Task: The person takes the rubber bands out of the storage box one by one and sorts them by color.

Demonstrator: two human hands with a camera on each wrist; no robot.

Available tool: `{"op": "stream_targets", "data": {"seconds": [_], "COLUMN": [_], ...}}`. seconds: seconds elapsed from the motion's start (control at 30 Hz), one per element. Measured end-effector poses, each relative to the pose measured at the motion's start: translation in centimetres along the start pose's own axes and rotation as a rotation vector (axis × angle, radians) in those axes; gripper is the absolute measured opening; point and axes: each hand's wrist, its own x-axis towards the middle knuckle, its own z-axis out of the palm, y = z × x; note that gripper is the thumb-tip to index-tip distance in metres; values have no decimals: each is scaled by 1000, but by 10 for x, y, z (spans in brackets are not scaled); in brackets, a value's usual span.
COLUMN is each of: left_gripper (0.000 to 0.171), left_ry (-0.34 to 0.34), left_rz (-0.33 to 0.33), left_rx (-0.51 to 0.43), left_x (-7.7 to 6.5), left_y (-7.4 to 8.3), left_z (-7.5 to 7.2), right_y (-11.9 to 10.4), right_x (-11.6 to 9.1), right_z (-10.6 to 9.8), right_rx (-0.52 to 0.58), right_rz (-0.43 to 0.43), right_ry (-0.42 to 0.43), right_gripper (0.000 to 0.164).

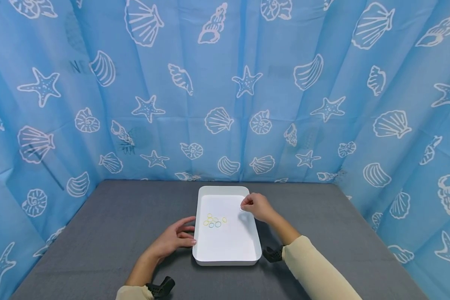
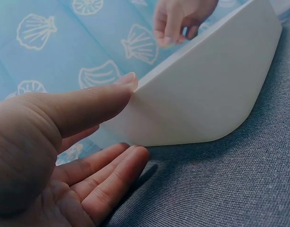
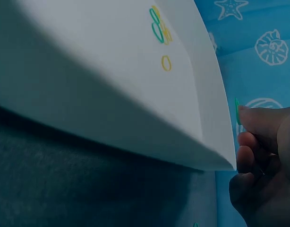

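A white rectangular tray [image 1: 228, 254] lies on the grey cloth. Toward its left half sit several thin yellow rubber bands [image 1: 205, 223] and a couple of green-blue rubber bands [image 1: 211, 225], loosely clustered; one yellow band lies a little apart on the right. My right hand [image 1: 258, 207], over the tray's far right side, pinches a thin green rubber band [image 3: 237, 111] between thumb and forefinger. At the tray's left wall is my left hand [image 1: 169, 241], its thumb touching the rim and its fingers extended low beside the wall.
Grey cloth [image 1: 135, 204] covers the table around the tray. A blue curtain [image 1: 225, 83] with white shell prints hangs behind and at both sides. Black wrist devices [image 1: 273, 253] sit on both wrists. A tiny green piece [image 3: 196, 224] shows at the right wrist view's bottom edge.
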Motion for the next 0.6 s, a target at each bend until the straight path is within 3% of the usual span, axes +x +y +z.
{"op": "stream_targets", "data": {"seconds": [0.3,0.6], "left_gripper": [77,76], "left_ry": [-1,6], "left_rz": [-9,-8], "left_rx": [-1,6], "left_x": [0,-1], "left_y": [2,1], "left_z": [1,0], "right_y": [16,35], "right_x": [-15,-32], "right_z": [-9,-15], "right_rx": [29,25], "right_rz": [19,-44], "right_ry": [22,82], "right_gripper": [7,5]}}
